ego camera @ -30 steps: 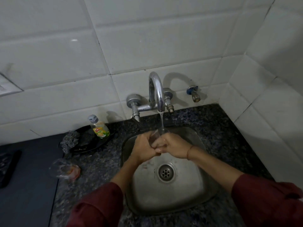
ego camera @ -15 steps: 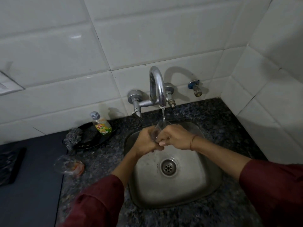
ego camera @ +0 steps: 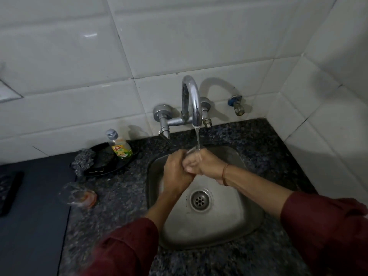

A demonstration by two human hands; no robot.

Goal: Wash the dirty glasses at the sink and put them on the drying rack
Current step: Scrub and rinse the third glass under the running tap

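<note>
Now rinsing: glass (ego camera: 191,151) over sink (ego camera: 229,226), under tap (ego camera: 191,100) stream; left hand (ego camera: 176,172), right hand (ego camera: 205,163) both wrap it, fingers (ego camera: 189,167) curled tight. Best turn rim into flow, grip firm against slip; second glass (ego camera: 77,195) sits on surface (ego camera: 119,198), left of sink.

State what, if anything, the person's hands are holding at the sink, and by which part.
A clear glass, gripped round its body by both the left hand and the right hand; only its rim shows above the fingers.

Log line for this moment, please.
step: rinse | left hand, right hand: grip glass under running tap, over sink | second glass: on counter
</note>
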